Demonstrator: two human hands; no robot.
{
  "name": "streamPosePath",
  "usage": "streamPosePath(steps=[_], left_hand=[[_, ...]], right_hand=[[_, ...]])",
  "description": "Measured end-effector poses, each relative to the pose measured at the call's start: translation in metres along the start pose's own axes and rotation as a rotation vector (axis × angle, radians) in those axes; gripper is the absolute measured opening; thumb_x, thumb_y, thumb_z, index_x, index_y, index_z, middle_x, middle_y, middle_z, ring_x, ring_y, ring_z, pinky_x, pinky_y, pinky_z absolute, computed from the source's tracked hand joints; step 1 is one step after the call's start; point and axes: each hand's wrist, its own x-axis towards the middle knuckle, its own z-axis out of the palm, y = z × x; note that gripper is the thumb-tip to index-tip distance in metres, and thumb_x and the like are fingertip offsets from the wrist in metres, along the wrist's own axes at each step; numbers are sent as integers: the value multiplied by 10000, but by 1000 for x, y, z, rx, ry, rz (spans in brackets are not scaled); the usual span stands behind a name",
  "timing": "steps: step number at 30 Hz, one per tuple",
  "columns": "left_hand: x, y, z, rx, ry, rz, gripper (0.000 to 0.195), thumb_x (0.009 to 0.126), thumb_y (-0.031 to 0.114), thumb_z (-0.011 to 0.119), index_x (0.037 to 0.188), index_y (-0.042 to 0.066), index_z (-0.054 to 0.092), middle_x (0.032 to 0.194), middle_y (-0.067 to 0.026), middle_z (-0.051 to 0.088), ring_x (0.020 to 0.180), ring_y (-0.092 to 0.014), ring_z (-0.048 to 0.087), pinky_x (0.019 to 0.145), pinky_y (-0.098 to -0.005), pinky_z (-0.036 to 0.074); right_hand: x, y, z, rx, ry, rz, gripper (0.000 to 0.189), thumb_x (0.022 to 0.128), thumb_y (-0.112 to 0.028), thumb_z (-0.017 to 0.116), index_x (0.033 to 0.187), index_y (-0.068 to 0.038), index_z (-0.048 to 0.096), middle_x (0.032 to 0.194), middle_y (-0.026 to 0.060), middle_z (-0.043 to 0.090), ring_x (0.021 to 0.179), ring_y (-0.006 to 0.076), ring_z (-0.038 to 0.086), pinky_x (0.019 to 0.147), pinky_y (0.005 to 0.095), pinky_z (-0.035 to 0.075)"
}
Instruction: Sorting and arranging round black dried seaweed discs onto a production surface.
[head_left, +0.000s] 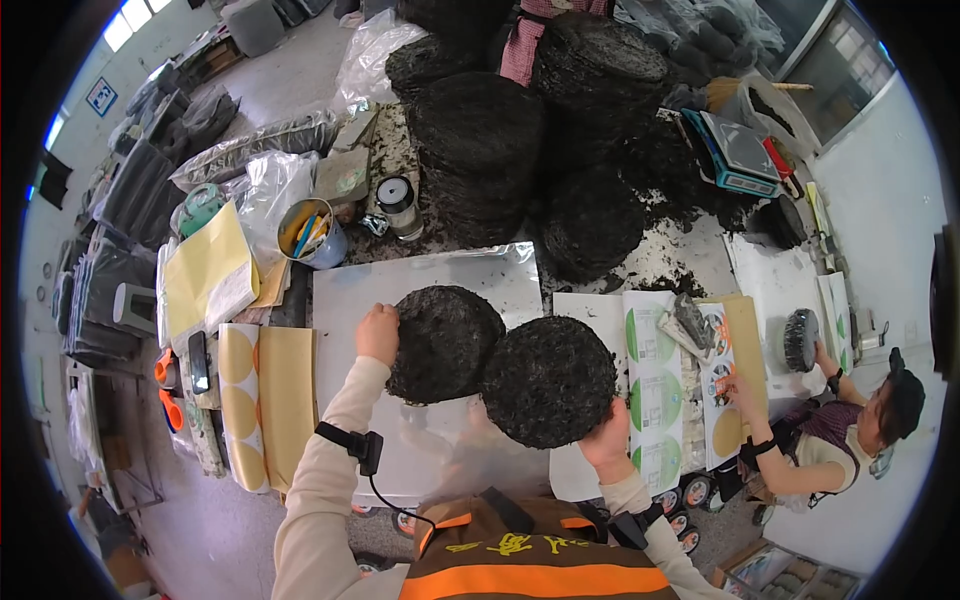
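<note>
My left hand (378, 335) grips the left edge of a round black cake (442, 345) of what looks like dried seaweed. A second round cake (551, 381) is held at its lower right edge by my right hand (609, 444). Side by side, the two cakes meet or overlap slightly at the middle. Both are above a shiny pale sheet (360, 442) on the table. The fingers under each cake are hidden. Tall stacks of similar cakes (480, 127) stand beyond the sheet, with a lower stack (592, 225) to their right.
Left are a cup of pens (313, 234), a lidded jar (400, 208), gold sticker sheets (238, 405), a phone (199, 362) and orange-handled scissors (171, 411). Right are green label sheets (654, 382) and a scale (739, 154). A co-worker (840, 442) at right holds a wrapped cake (801, 340).
</note>
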Motion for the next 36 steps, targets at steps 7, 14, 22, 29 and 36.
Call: streamPosePath(steps=[7, 14, 22, 29, 36], left_hand=[[-6, -27, -14, -1334, 24, -501, 54, 974, 19, 525, 972, -22, 560, 885, -90, 627, 796, -153, 645, 732, -283, 578], [-28, 41, -54, -1115, -22, -359, 35, 917, -37, 591, 949, -23, 586, 859, -105, 654, 759, -164, 667, 699, -285, 582], [-64, 262, 71, -1054, -707, 100, 100, 818, 1, 708, 907, -32, 677, 801, -97, 708, 756, -153, 698, 671, -275, 562], [-88, 336, 223, -1013, -750, -58, 252, 747, 87, 762, 988, 21, 728, 828, -98, 731, 709, -162, 698, 650, -293, 562], [-82, 323, 154, -1256, -745, -219, 183, 790, 130, 778, 873, -8, 691, 794, -75, 702, 710, -160, 658, 624, -273, 520]], right_hand=[[4, -4, -20, -18, 4, -40, 444, 978, -310, 372, 1282, -53, 569, 1318, 79, 594, 1224, 260, 536, 1054, 429, 411], [-20, -44, -57, 47, 60, -134, 422, 980, -316, 383, 1228, -63, 612, 1252, 67, 636, 1167, 257, 580, 1018, 426, 442], [-86, -141, -127, 47, 235, -631, 422, 971, -316, 389, 1254, -85, 602, 1309, 66, 607, 1212, 292, 560, 1037, 491, 434], [-136, -135, -135, 29, 250, -650, 463, 943, -293, 392, 1303, -57, 563, 1346, 94, 584, 1246, 308, 537, 1064, 474, 411], [-110, -106, -133, 107, 242, -530, 461, 934, -312, 386, 1266, -67, 593, 1322, 99, 598, 1225, 308, 551, 1051, 489, 415]])
